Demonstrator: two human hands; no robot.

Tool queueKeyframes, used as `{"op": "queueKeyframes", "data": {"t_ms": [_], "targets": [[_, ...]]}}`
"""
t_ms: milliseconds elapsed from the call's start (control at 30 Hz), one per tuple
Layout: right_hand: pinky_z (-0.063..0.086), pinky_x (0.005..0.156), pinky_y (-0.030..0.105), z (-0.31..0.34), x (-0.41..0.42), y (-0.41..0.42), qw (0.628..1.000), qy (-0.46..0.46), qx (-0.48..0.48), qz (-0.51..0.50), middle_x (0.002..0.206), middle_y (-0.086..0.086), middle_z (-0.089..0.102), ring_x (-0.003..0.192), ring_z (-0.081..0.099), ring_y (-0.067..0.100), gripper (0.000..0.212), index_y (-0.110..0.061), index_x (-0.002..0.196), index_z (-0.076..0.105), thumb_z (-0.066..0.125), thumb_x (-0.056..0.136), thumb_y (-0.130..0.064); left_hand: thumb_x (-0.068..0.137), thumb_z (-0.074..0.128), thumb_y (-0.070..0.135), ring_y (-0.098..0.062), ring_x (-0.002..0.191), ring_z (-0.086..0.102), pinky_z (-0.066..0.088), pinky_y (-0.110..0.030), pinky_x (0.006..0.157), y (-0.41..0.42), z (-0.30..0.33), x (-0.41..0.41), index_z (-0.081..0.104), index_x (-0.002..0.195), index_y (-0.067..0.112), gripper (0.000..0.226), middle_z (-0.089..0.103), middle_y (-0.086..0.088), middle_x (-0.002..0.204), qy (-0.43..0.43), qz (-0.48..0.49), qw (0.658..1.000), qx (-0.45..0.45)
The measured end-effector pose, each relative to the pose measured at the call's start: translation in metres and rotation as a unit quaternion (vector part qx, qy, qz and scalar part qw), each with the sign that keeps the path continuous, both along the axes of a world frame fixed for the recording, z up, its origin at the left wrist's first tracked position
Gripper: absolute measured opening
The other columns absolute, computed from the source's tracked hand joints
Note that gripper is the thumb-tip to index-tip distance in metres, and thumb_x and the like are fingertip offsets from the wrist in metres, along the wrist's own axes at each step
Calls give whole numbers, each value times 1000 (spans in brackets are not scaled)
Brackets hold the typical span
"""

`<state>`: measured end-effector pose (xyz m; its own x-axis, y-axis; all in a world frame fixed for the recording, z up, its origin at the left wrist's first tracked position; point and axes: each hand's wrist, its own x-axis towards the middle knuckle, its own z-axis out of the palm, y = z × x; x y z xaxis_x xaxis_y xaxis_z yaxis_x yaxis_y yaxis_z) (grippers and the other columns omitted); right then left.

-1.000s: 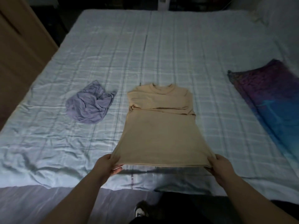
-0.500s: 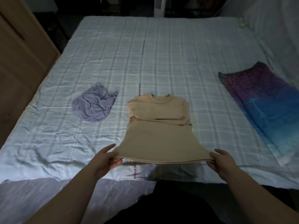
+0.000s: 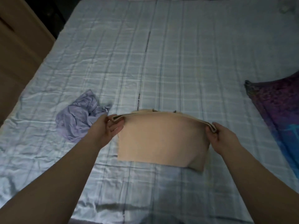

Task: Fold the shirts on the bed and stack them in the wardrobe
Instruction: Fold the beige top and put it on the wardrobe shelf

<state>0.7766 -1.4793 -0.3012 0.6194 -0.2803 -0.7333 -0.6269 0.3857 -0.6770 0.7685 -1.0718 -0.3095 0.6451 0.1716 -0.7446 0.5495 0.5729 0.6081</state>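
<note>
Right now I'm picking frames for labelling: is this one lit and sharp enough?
Head view: dim, bluish light. The beige shirt and both hands, left and right, look slightly soft. A dark shadow covers the bed sheet near the bottom edge. The wide lens bends the bed's edges.

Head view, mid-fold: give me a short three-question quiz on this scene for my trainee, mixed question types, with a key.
1. True or false: both hands, left and right, pinch the far corners of the beige shirt.
2. Multiple choice: where does the crumpled lavender garment lie?
A. On top of the beige shirt
B. On the bed sheet, beside the left hand
C. On the purple and blue cloth
3. Fill in: the near fold of the beige shirt rests on the ____.

Key
1. True
2. B
3. Bed sheet
</note>
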Motion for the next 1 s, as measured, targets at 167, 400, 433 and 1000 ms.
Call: {"op": "queueKeyframes", "data": {"t_ms": [167,400,433,1000], "targets": [[54,54,19,-82,86,3,992,-35,60,-101,89,-8,74,74,66,4,22,-18,103,71,49,100,-21,104,43,31,-23,91,65,52,-40,84,-21,-72,79,59,98,18,21,67,-9,99,-21,-1,999,34],[33,113,45,-196,55,33,794,-180,-494,305,138,10,55,130,48,28,43,-13,137,53,44,95,-20,98,41,33,-25,140,38,21,-33,119,-59,-197,48,49,142,18,47,48,-6,147,-172,-396,643,633],[23,118,50,-207,42,33,721,-200,-541,383,146,15,47,137,40,32,50,-10,141,48,42,93,-22,98,37,34,-29,143,33,20,-43,120,-62,-208,34,49,143,21,48,46,-8,150,-166,-442,568,674],[24,117,53,-243,-27,6,596,-195,-618,474,152,18,40,143,32,35,58,-7,146,42,39,93,-29,98,27,42,-27,152,9,13,-54,121,-64,-231,-14,25,156,23,61,19,-10,163,-104,-477,490,722]]}}
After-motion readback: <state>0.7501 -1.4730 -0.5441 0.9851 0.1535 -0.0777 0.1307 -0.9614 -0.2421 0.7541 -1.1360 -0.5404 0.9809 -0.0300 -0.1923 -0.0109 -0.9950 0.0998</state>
